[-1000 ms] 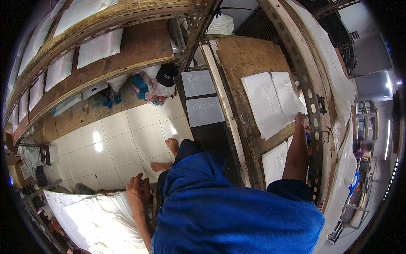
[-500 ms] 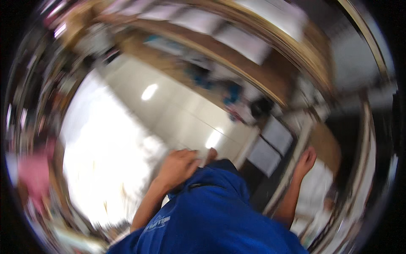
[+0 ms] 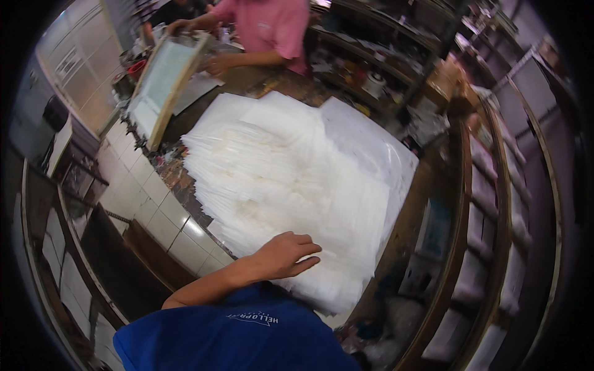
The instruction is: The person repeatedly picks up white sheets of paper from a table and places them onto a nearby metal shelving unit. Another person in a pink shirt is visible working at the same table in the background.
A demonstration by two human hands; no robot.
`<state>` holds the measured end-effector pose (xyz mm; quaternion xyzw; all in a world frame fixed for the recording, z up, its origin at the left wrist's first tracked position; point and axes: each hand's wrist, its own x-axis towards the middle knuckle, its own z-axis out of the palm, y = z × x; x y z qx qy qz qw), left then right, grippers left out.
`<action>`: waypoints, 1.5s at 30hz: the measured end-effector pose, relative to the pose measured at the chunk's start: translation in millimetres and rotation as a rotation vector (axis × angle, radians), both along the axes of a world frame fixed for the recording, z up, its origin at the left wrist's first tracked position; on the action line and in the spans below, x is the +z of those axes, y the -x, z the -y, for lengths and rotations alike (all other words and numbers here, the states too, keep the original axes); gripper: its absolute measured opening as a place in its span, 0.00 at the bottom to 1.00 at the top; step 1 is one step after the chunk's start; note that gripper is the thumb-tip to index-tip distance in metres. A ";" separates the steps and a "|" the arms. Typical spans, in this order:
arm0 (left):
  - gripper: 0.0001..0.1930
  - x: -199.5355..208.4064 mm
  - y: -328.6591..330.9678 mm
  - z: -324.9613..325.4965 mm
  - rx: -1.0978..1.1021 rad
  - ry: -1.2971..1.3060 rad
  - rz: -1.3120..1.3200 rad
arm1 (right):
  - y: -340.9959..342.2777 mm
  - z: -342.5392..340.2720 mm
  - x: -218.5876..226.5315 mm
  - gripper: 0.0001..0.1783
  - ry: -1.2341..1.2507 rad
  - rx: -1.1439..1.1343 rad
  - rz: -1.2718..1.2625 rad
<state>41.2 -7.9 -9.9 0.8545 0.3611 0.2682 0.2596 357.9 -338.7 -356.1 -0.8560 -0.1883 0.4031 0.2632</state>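
On the left a co-worker in a pink shirt (image 3: 272, 25) holds a framed printing screen (image 3: 164, 80) tilted over the desk (image 3: 185, 191). In the middle lies the large fanned pile of thin white sheets (image 3: 297, 179), covering most of the desk. The sheets look light, soft and slippery; one probably lifts best at a loose edge near the body. The left hand (image 3: 288, 255) rests open and flat on the near edge of the pile, fingers spread. The right hand is not visible. One second earlier the view faces wooden shelves and floor, with the left hand on another white pile low left and the right hand up at a shelf.
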 end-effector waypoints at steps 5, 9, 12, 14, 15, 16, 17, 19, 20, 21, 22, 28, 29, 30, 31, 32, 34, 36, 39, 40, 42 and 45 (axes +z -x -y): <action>0.10 0.6 22.8 -24.1 0.151 0.053 -0.008 | -43.4 -45.9 -5.0 0.12 0.037 -0.078 -0.111; 0.10 -9.6 12.7 -46.4 0.114 -0.091 -0.044 | -54.1 -90.6 5.9 0.15 -0.078 -0.152 -0.170; 0.12 -11.6 0.7 -54.8 0.086 -0.131 -0.102 | -48.9 -100.4 3.8 0.15 -0.084 -0.147 -0.157; 0.16 -19.1 -3.8 -55.4 0.100 -0.156 -0.144 | -26.6 -110.8 35.9 0.16 0.046 -0.104 -0.107; 0.18 -24.2 -6.1 -55.3 0.109 -0.182 -0.155 | -14.5 -109.9 54.5 0.16 0.114 -0.087 -0.081; 0.19 -29.4 -8.0 -53.8 0.120 -0.206 -0.169 | -5.7 -104.2 65.6 0.16 0.141 -0.031 -0.084; 0.21 -34.5 -9.3 -51.1 0.138 -0.189 -0.197 | 2.2 -98.3 74.7 0.17 0.167 0.026 -0.087; 0.25 -42.6 -10.5 -44.9 0.178 -0.161 -0.250 | 1.4 -80.8 53.5 0.16 0.193 0.140 -0.080; 0.25 -44.8 -13.1 -43.9 0.162 -0.166 -0.261 | -0.4 -70.8 38.6 0.16 0.208 0.175 -0.065; 0.26 -47.8 -13.7 -42.4 0.157 -0.168 -0.275 | -2.3 -60.7 25.1 0.16 0.226 0.209 -0.053; 0.27 -50.2 -13.7 -41.2 0.155 -0.167 -0.290 | -3.6 -52.5 14.5 0.16 0.245 0.240 -0.039; 0.27 -60.2 -19.3 -37.6 0.192 -0.184 -0.286 | -32.5 -8.9 -41.2 0.16 0.288 0.343 0.005; 0.27 -60.9 -20.8 -35.7 0.194 -0.183 -0.277 | -41.5 -0.3 -50.1 0.16 0.283 0.348 0.008; 0.27 -60.3 -21.2 -35.2 0.197 -0.191 -0.272 | -49.4 5.0 -60.3 0.16 0.262 0.341 0.001; 0.27 -61.7 -21.6 -35.0 0.198 -0.197 -0.267 | -50.2 -0.2 -52.0 0.16 0.250 0.317 -0.020; 0.27 -63.3 -22.3 -35.1 0.197 -0.201 -0.255 | -59.3 -6.7 -41.0 0.17 0.206 0.244 -0.051; 0.26 -71.8 -16.2 -30.9 0.230 -0.192 -0.233 | -50.2 -59.9 65.2 0.21 0.130 0.127 -0.108; 0.26 -67.5 -19.5 -30.3 0.222 -0.178 -0.194 | -74.9 -56.9 44.6 0.16 0.102 0.012 -0.179; 0.25 -67.3 -21.9 -32.2 0.211 -0.180 -0.146 | -128.3 -37.3 -43.8 0.12 0.001 -0.037 -0.288; 0.24 -70.2 -23.2 -33.4 0.206 -0.182 -0.132 | -140.3 -35.3 -65.1 0.11 -0.039 -0.033 -0.326; 0.23 -76.3 -21.2 -32.5 0.222 -0.171 -0.129 | -143.6 -40.8 -62.7 0.10 0.007 0.058 -0.299; 0.21 -82.7 -19.6 -30.4 0.240 -0.143 -0.100 | -148.5 -39.4 -66.0 0.12 0.068 0.118 -0.384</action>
